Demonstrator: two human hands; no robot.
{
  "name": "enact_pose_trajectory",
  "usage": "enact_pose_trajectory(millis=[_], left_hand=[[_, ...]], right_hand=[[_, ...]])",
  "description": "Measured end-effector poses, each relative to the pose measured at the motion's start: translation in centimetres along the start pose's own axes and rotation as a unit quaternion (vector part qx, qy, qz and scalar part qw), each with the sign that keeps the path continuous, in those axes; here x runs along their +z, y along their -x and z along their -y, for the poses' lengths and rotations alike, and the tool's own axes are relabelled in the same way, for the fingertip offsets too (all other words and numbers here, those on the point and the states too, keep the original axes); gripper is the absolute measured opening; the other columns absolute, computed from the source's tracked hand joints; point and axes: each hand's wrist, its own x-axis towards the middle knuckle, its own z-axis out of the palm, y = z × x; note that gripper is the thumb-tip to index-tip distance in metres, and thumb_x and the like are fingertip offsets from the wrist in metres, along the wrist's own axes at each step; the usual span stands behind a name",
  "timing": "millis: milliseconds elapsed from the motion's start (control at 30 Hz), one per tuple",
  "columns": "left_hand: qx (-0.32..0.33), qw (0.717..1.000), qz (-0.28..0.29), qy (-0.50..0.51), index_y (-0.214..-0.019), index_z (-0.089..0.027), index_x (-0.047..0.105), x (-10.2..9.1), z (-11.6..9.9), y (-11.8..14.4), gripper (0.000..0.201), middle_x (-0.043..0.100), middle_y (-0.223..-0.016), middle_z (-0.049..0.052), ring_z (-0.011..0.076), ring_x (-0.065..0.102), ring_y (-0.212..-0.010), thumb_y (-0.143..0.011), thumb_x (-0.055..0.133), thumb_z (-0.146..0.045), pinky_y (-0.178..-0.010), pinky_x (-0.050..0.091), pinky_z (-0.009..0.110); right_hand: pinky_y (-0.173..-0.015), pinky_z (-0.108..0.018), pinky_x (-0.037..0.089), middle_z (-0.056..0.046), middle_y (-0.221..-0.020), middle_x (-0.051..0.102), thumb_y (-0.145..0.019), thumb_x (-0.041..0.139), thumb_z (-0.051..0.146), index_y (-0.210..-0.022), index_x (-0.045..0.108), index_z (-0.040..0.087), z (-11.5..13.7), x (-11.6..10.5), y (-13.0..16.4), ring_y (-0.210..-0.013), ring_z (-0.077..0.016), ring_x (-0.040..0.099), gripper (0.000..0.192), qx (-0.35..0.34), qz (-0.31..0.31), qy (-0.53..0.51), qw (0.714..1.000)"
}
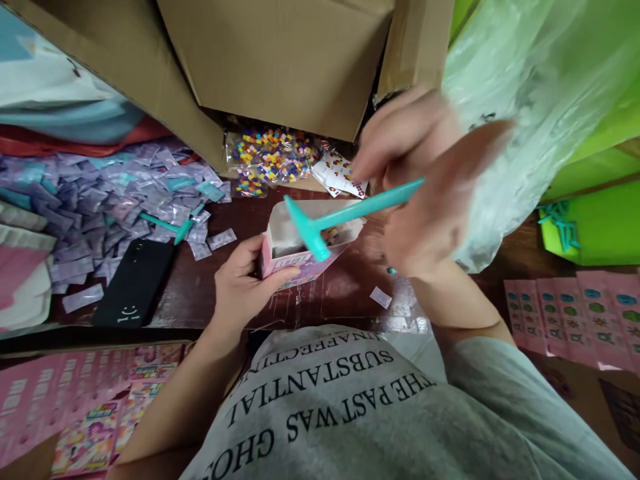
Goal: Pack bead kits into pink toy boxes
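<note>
My left hand (pixel 237 283) is closed around the near left end of a small pink cardboard box (pixel 313 265), thumb along its printed front. The box is tilted with its white-lined mouth open upward, and something colourful shows inside. My right hand (pixel 425 187), smeared by motion, holds a turquoise plastic toy hammer (pixel 367 204) by its handle. The hammer's pointed head hangs over the box's opening, overlapping its front edge in view; whether they touch I cannot tell. A loose purple sachet (pixel 381 297) lies on the dark red table (pixel 270 317) below my right hand.
Purple sachets (pixel 115 200) are heaped at left beside a black phone (pixel 134 283) and another turquoise hammer (pixel 183 230). Bags of coloured beads (pixel 277 157) and printed sheets (pixel 343 173) lie in a carton (pixel 285 60). Pink boxes (pixel 570 320) and a green bin (pixel 595 243) stand right.
</note>
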Motion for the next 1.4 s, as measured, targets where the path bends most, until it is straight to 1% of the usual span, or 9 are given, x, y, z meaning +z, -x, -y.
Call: enact_pose_trajectory(millis=[133,300,667,800,967,1067,1167,1267,1400], left_hand=[[0.004,0.999,-0.005,0.031,-0.119,-0.025,0.082,0.2,0.2,0.0,0.053,0.086,-0.101,0.003,0.022,0.081,-0.085,-0.073,0.104,-0.039,-0.079,0.071,0.035],[0.063,0.995,-0.031,0.065,-0.105,-0.021,0.085,-0.3,1.3,-0.1,0.047,0.085,-0.091,0.001,0.017,0.076,-0.076,-0.069,0.109,-0.038,-0.073,0.066,0.029],[0.05,0.999,-0.003,0.013,-0.1,-0.024,0.087,-0.5,0.9,-1.2,0.044,0.084,-0.088,0.001,0.0198,0.077,-0.076,-0.064,0.109,-0.036,-0.074,0.067,0.032],[0.083,0.981,-0.175,0.006,-0.094,-0.025,0.085,-3.2,2.8,-2.6,0.047,0.083,-0.091,0.0,0.0226,0.078,-0.081,-0.055,0.107,-0.038,-0.087,0.071,0.042],[0.069,0.976,-0.206,-0.02,-0.094,-0.021,0.079,-4.5,4.1,-2.7,0.06,0.083,-0.099,0.002,0.0299,0.081,-0.096,-0.049,0.108,-0.047,-0.112,0.067,0.058],[0.06,0.981,-0.177,-0.048,-0.101,-0.02,0.078,-4.0,3.6,-1.5,0.059,0.081,-0.099,0.002,0.0305,0.081,-0.098,-0.06,0.109,-0.048,-0.106,0.07,0.057],[0.086,0.983,-0.142,-0.074,-0.109,-0.022,0.079,-3.6,3.0,-0.5,0.06,0.081,-0.097,0.001,0.0258,0.08,-0.09,-0.065,0.11,-0.048,-0.091,0.075,0.047],[0.092,0.986,-0.114,-0.074,-0.101,-0.023,0.078,-3.0,2.0,0.1,0.048,0.08,-0.089,-0.001,0.0204,0.077,-0.075,-0.071,0.107,-0.047,-0.072,0.073,0.037],[0.029,0.998,-0.045,-0.019,-0.112,-0.025,0.081,-0.6,-0.2,0.5,0.046,0.085,-0.1,0.002,0.0237,0.082,-0.086,-0.076,0.105,-0.041,-0.078,0.072,0.038]], right_hand=[[-0.079,-0.033,0.055,0.002,-0.096,0.073,-0.123,0.044,0.052,-0.1,0.064,0.024,0.2,1.9,0.1,-0.081,-0.0118,0.068,0.042,-0.093,-0.039,-0.046,0.994],[-0.103,-0.043,0.048,0.005,-0.077,0.069,-0.12,0.052,0.058,-0.092,0.074,0.022,-1.9,2.2,-0.2,-0.085,-0.0139,0.067,0.051,-0.109,0.109,0.115,0.981],[-0.116,-0.049,0.055,0.006,-0.116,0.081,-0.126,0.038,0.044,-0.12,0.079,0.028,-3.0,0.6,-0.9,-0.121,-0.0172,0.073,0.044,-0.25,0.203,0.151,0.934],[-0.115,-0.043,0.058,-0.004,-0.136,0.078,-0.123,0.039,0.057,-0.138,0.072,0.025,-6.0,0.3,0.2,-0.128,-0.0201,0.072,0.049,-0.104,0.049,0.088,0.989],[-0.118,-0.053,0.056,-0.018,-0.141,0.075,-0.108,0.076,0.044,-0.14,0.073,0.015,-10.7,5.5,5.5,-0.133,-0.0347,0.069,0.043,0.2,0.348,0.196,0.895],[-0.123,-0.051,0.051,-0.021,-0.147,0.072,-0.105,0.079,0.027,-0.138,0.073,0.013,-12.1,8.0,8.1,-0.139,-0.0334,0.066,0.036,0.278,0.402,0.203,0.849],[-0.112,-0.043,0.057,-0.013,-0.129,0.078,-0.107,0.075,0.023,-0.121,0.078,0.018,-11.8,6.5,8.7,-0.122,-0.0254,0.073,0.016,0.248,0.34,0.128,0.898],[-0.104,-0.042,0.06,-0.007,-0.119,0.078,-0.108,0.077,0.038,-0.124,0.079,0.024,-9.1,2.7,7.1,-0.112,-0.0234,0.073,0.021,0.129,0.115,0.072,0.982],[-0.107,-0.046,0.058,-0.005,-0.123,0.077,-0.111,0.068,0.061,-0.14,0.077,0.032,-3.6,0.3,3.3,-0.119,-0.0258,0.071,0.042,-0.048,0.04,0.131,0.989]])
